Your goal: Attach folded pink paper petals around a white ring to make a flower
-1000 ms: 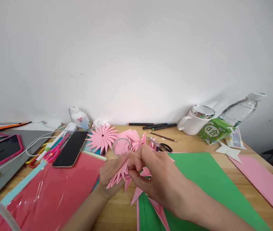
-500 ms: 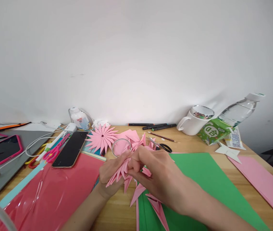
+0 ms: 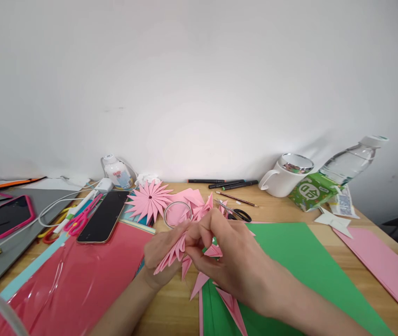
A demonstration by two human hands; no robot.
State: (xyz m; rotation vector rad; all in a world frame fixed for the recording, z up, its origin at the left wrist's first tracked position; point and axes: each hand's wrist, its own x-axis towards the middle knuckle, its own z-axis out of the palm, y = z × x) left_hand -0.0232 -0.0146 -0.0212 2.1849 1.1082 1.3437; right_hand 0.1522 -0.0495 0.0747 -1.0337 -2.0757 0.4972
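A fan of folded pink paper pieces [image 3: 171, 257] is held between my two hands above the table. My left hand [image 3: 157, 252] is closed around it from the left. On its right side, the thumb and forefinger of my right hand [image 3: 234, 261] pinch the edge of the fan; the exact pinch spot is partly hidden. Loose pink folded pieces [image 3: 232, 308] lie under and beside my right hand, some on a green paper sheet [image 3: 290, 261]. Behind the hands a clear tape roll [image 3: 177, 213] rests near a finished-looking pink paper star [image 3: 150, 198].
Black-handled scissors [image 3: 240, 214], a pencil [image 3: 237, 199] and black pens [image 3: 232, 184] lie toward the wall. At right stand a white mug [image 3: 283, 177], a green box [image 3: 313, 191] and a leaning bottle [image 3: 353, 161]. A phone [image 3: 104, 219] and pink scissors [image 3: 81, 219] lie left.
The fingers of my right hand have shifted slightly left and up along the fan's edge. My left hand keeps its hold; the view has moved very slightly.
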